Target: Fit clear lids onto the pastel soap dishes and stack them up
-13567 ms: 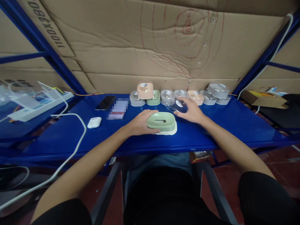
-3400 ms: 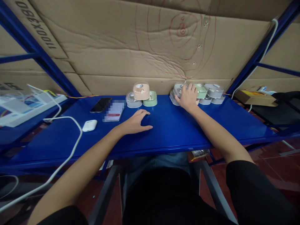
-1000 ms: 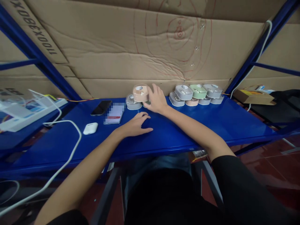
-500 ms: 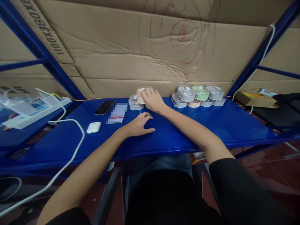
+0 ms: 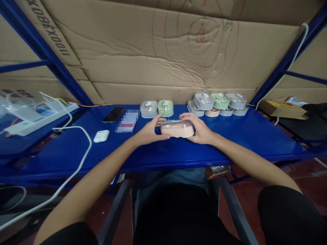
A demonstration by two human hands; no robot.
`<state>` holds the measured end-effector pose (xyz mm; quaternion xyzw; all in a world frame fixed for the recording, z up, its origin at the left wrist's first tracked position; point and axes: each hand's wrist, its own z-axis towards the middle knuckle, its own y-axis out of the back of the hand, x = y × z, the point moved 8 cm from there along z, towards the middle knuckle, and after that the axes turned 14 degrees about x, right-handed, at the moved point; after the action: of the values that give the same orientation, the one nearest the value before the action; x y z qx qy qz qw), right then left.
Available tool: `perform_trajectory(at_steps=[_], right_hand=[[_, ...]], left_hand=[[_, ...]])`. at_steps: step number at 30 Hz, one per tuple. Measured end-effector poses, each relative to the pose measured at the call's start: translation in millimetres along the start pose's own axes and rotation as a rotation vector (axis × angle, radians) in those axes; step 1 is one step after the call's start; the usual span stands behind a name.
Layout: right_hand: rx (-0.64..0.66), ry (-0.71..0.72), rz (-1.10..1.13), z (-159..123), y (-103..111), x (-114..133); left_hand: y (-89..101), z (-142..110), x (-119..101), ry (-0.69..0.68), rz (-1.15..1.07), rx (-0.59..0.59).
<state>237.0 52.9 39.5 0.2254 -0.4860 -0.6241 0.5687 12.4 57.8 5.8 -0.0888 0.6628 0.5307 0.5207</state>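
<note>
A peach plastic box with a clear lid (image 5: 177,130) is held just above the front part of the blue table. My right hand (image 5: 200,129) wraps its right end, with thumb and fingers on the side and lid. Around the left end, my left hand (image 5: 150,132) has its thumb low at the front and its fingers behind. Motion blurs the box a little. Beyond it stand a grey box (image 5: 149,109) and a green box (image 5: 165,109) of the same kind, side by side.
At the back right, several such boxes are stacked in two layers, a green one (image 5: 220,101) on top. Left lie a dark phone (image 5: 113,114), a lit phone (image 5: 127,121) and a white earbud case (image 5: 101,136). A white cable (image 5: 87,153) crosses the left side. Cardboard (image 5: 122,61) closes the back.
My right hand has brought the peach box from the back row toward me, uncovering the green box. My left hand has moved slightly and now meets the peach box's left end.
</note>
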Motion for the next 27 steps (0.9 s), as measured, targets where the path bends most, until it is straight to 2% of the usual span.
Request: perform_trajectory(at_steps=[3, 8, 14, 17, 19, 22, 24, 27], right_hand=[[0.12, -0.021, 0.045, -0.2, -17.9, -2.6], [0.3, -0.079, 0.114, 1.4, -30.9, -12.4], [0.215, -0.147, 0.091, 12.7, -28.2, -7.5], [0.172, -0.136, 0.078, 11.9, -11.4, -12.0], [0.103, -0.182, 0.061, 5.5, 8.6, -26.8], [0.012, -0.376, 0.021, -10.0, 32.7, -63.4], [0.003, -0.511, 0.0, -18.8, 35.8, -85.5], [0.061, -0.593, 0.01, -22.1, 24.0, -100.8]], left_hand=[[-6.1, 0.3, -2.9, 0.026, 0.034, 0.06], [-5.1, 0.4, -2.1, 0.107, 0.234, -0.032], [-18.1, 2.3, -5.8, 0.067, 0.322, -0.03], [-17.1, 1.2, -8.0, 0.041, 0.281, -0.031], [-16.3, -0.2, -9.9, 0.032, 0.279, -0.019], [-22.0, -1.9, -16.2, -0.029, 0.334, 0.06], [-27.1, -3.0, -20.4, -0.094, 0.355, 0.113], [-31.2, -3.6, -21.0, -0.141, 0.34, 0.153]])
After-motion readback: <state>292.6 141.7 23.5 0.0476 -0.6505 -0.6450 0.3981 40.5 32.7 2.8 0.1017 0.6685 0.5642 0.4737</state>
